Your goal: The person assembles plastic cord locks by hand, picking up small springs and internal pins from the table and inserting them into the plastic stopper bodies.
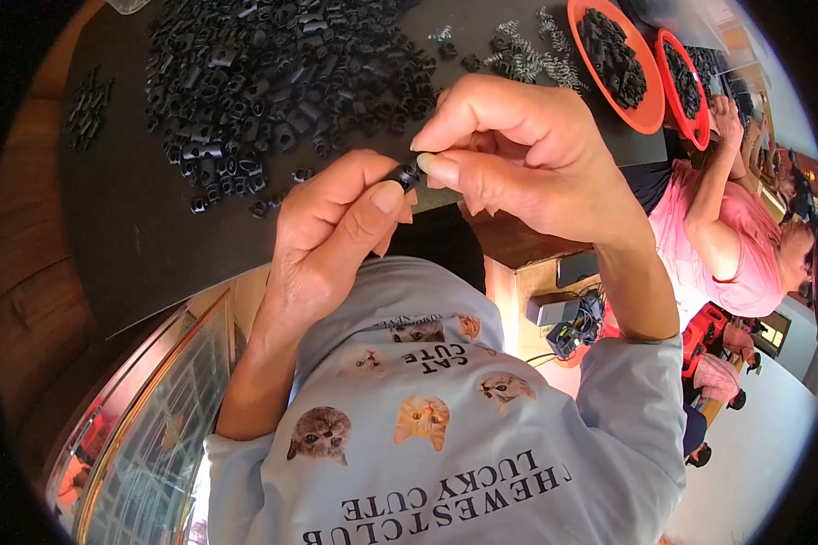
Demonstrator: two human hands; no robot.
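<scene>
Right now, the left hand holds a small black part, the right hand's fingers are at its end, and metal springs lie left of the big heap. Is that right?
Not quite: the head view shows the coiled metal springs to the right of the big heap of black pieces. The left hand does hold the small black part, with fingers of the right hand at its end.

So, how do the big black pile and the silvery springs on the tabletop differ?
Look: the black pile is short, mostly tubular pieces; the springs are shiny coils.
Spread: the black pile covers much more of the tabletop than the springs.
Place: the black pile lies left of the springs.
Both are many small loose pieces.
</scene>
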